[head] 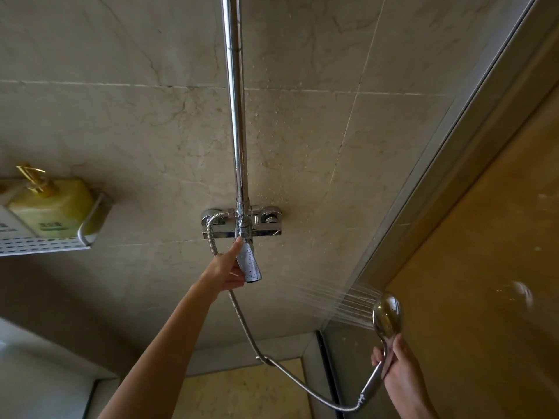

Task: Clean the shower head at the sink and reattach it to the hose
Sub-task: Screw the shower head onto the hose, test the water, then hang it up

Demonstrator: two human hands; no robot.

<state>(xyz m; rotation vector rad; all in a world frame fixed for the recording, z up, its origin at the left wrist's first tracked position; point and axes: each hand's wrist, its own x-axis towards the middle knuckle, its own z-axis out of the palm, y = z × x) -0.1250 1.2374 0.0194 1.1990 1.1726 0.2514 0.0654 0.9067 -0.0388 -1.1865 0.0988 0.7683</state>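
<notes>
Fingers of the right hand (399, 365) grip the shower head (387, 315), spraying, seemingly rejoined to the hose (242, 322); left hand (228, 269) grips the mixer lever (249, 263). Testing remains.

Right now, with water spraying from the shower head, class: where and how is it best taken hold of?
By the slim handle below the round shower head, where the right hand already grips it. Come from behind, on the side away from the spray face: the jets shoot left toward the wall, and the hose leaves the handle's bottom end.

Both hands (225, 272) (396, 362) outstretched, fingers curled.
</notes>
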